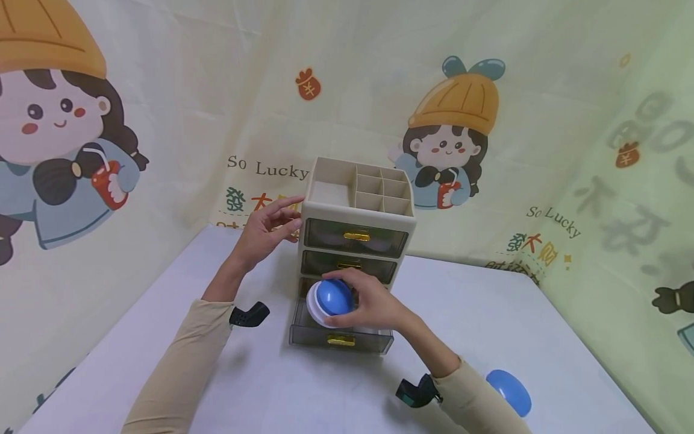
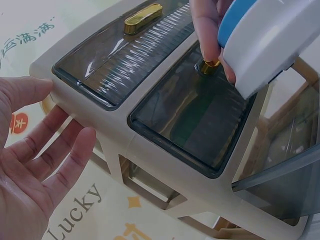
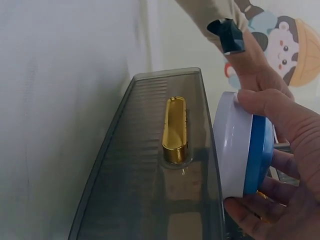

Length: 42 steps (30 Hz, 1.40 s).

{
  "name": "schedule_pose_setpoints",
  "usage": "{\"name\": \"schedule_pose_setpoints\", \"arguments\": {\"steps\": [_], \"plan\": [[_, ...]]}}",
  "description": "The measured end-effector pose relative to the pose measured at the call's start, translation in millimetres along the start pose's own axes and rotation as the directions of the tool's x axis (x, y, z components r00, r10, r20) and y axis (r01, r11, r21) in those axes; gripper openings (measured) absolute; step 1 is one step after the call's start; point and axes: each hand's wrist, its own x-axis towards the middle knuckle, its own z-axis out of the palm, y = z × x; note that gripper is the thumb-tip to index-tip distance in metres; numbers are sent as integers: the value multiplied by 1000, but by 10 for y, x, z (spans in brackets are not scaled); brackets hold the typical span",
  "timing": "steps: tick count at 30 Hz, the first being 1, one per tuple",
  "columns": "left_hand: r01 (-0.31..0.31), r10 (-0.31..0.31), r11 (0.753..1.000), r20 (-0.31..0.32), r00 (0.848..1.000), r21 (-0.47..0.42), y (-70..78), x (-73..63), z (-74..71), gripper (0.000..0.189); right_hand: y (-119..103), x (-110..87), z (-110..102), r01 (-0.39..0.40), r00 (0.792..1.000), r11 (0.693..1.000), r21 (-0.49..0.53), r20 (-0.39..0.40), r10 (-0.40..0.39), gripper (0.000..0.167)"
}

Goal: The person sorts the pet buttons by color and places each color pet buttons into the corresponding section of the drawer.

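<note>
A beige desktop drawer organizer [image 1: 358, 211] with smoky clear drawers and gold handles stands on the table. Its bottom drawer [image 1: 341, 343] is pulled out; the two above are closed. My right hand [image 1: 374, 301] grips a round white-and-blue object [image 1: 334, 297] by its rim, over the open drawer. In the right wrist view, the object [image 3: 234, 145] is upright on edge behind the drawer's front panel [image 3: 145, 165]. My left hand [image 1: 265, 232] touches the organizer's upper left side with its fingertips; in the left wrist view its fingers [image 2: 70, 155] are spread and loosely bent.
A smooth blue oval piece [image 1: 509, 392] lies on the white table [image 1: 461, 319] at the right, close to my right sleeve. The organizer's top has open compartments [image 1: 383, 187]. A printed curtain [image 1: 347, 78] hangs behind the table.
</note>
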Motion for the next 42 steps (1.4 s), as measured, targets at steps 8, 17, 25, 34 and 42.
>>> {"name": "schedule_pose_setpoints", "arguments": {"steps": [8,17,25,34,42], "plan": [[0,0,1000,3,1000,-6,-5,3,-4,47,15,40,58,-5,1000,1000,-16,14,5,75],[-7,7,1000,2,1000,-4,-23,3,1,47,56,56,133,3,1000,999,-51,14,-3,73],[5,-5,1000,3,1000,-8,-18,7,-1,47,65,57,161,32,999,999,-13,32,-31,70],[6,-6,1000,3,1000,-16,-21,-6,-3,46,29,10,141,62,997,995,72,45,-66,53],[6,-6,1000,4,1000,-15,-29,2,0,46,-49,-123,114,65,998,998,-13,-8,-65,51]]}}
